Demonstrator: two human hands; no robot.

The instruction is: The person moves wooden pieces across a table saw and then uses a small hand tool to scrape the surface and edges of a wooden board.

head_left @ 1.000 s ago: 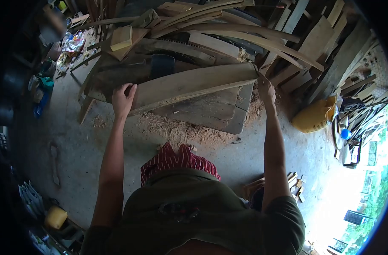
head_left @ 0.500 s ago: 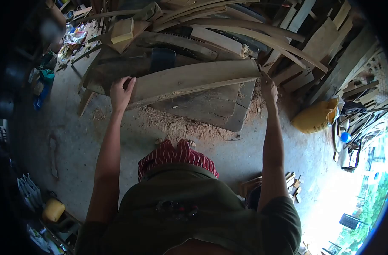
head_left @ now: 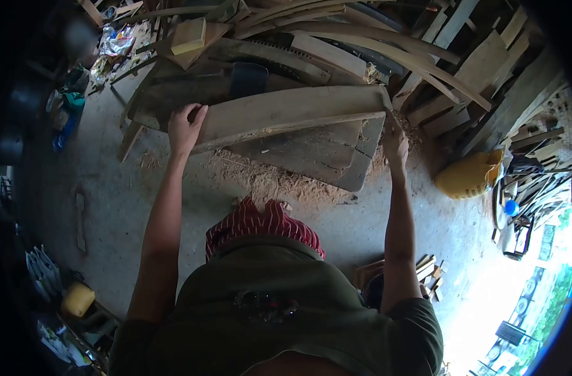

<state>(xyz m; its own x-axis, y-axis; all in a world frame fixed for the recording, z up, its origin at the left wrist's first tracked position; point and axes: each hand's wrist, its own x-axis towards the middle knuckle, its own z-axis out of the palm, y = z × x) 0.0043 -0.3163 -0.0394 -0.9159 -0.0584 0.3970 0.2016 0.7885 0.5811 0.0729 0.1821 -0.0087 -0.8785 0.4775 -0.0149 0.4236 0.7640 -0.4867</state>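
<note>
A long, slightly curved wooden plank [head_left: 292, 108] stretches across in front of me, its sawn edge facing my side. My left hand [head_left: 187, 130] grips its left end, thumb and fingers closed around the wood. At the opposite end my right hand [head_left: 396, 141] is closed on the plank's end edge, its fingers partly in shadow. Beneath the plank lies a dark wooden board [head_left: 305, 153] with cracks along its right part. A dark blue-grey flat piece [head_left: 248, 78] shows just behind the plank.
Sawdust [head_left: 267, 178] covers the floor before my feet. Curved timber strips [head_left: 386, 47] and a small wood block [head_left: 189, 36] are piled behind. A yellow sack [head_left: 468, 175] sits at the right, near leaning boards [head_left: 471, 75]. Offcuts [head_left: 429, 272] lie lower right.
The camera view has shifted slightly. Both hands keep hold of the plank; the right hand and its end of the plank sit a little lower and further right.
</note>
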